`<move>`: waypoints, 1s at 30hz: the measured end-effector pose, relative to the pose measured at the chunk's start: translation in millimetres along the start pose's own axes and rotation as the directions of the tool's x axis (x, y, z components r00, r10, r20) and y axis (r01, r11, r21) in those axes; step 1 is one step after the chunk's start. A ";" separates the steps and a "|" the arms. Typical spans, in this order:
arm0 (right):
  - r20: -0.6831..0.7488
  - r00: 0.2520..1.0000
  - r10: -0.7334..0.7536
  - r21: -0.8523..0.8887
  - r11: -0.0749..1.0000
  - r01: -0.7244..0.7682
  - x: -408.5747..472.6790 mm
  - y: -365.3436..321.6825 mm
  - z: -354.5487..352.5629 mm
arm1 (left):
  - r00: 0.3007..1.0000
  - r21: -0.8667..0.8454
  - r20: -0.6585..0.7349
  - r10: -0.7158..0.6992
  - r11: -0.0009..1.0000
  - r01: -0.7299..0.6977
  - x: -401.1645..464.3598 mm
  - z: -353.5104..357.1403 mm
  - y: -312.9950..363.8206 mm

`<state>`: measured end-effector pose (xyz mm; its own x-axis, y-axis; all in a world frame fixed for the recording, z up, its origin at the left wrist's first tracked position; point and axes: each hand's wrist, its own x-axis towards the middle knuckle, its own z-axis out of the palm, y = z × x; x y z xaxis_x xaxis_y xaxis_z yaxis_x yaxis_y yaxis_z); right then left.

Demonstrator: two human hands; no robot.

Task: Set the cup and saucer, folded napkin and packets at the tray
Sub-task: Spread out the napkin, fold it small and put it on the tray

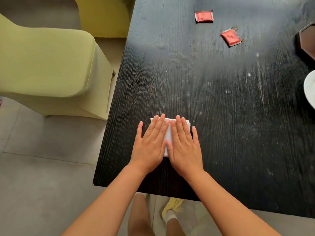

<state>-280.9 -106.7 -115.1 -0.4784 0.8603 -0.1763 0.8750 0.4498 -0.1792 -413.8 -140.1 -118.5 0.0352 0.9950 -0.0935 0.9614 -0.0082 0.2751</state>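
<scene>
Left hand (150, 143) and right hand (183, 147) press the white folded napkin (167, 133) flat against the tabletop (221, 99), fingers straight; two red packets (204, 16) lie well beyond the napkin.

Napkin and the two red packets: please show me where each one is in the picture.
napkin (168, 133), head view, white strip showing between the two hands
far packet (203, 16), head view, middle of its red face
near packet (231, 37), head view, middle of its red face
</scene>
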 end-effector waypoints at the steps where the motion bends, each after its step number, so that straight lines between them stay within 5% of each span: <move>1: 0.000 1.000 0.006 -0.011 1.000 -0.006 0.0 -0.5 0.1 | 1.000 0.013 0.009 -0.006 1.000 0.006 0.4 -1.1 0.6; 6: 0.067 0.998 0.012 0.002 1.000 -0.012 0.0 -1.9 -5.1 | 0.994 -0.026 0.102 -0.025 0.999 0.028 0.7 -9.9 2.7; 9: 0.067 0.998 0.003 0.118 0.993 -0.011 -2.2 -1.3 -10.6 | 0.995 -0.198 0.100 -0.024 0.979 0.043 -1.6 -15.8 3.0; 13: -0.135 0.934 0.331 0.322 0.906 -0.274 -8.9 -0.5 -27.0 | 0.926 -0.417 -0.124 -0.356 0.866 0.277 -8.0 -32.2 10.8; 18: -0.012 0.843 0.538 0.524 0.721 -0.453 -4.4 1.0 -39.0 | 0.846 -0.474 0.070 -0.528 0.729 0.494 5.7 -44.0 12.9; 27: 0.131 0.818 0.560 0.621 0.596 -0.508 1.6 -0.9 -52.9 | 0.793 -0.626 0.225 -0.567 0.539 0.563 11.2 -45.7 11.7; 30: 0.181 0.814 0.552 0.729 0.480 -0.488 -2.8 3.7 -63.8 | 0.794 -0.739 0.257 -0.551 0.417 0.528 6.7 -50.1 15.1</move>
<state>-271.6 -92.1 -53.5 0.0804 0.9050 -0.4177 0.5988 -0.3789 -0.7056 -412.7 -128.6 -67.0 -0.4312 0.7693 -0.4714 0.2182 0.5959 0.7729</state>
